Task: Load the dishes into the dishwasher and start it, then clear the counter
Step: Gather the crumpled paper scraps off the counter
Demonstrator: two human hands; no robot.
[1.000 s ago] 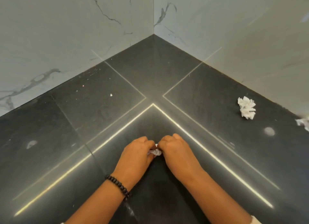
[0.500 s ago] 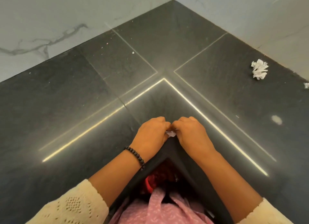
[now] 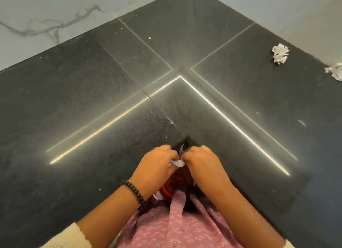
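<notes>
My left hand [image 3: 157, 166] and my right hand [image 3: 201, 162] are side by side at the inner corner of the dark stone counter [image 3: 92, 108], both pinched on one small crumpled white paper scrap [image 3: 176, 163]. The scrap hangs just past the counter's edge, over a red object [image 3: 169, 188] below that is mostly hidden. A crumpled white paper ball [image 3: 280, 53] lies on the counter at the far right. A second paper ball [image 3: 335, 70] is cut off by the right frame edge.
The L-shaped counter meets white marble walls [image 3: 46, 16] at the back. Small white crumbs [image 3: 149, 37] dot its surface. My pink patterned garment [image 3: 175, 225] fills the bottom centre.
Both hands drew the paper scrap back from the counter surface to past its inner corner edge. My view tilted down, and the red object and pink garment came into view.
</notes>
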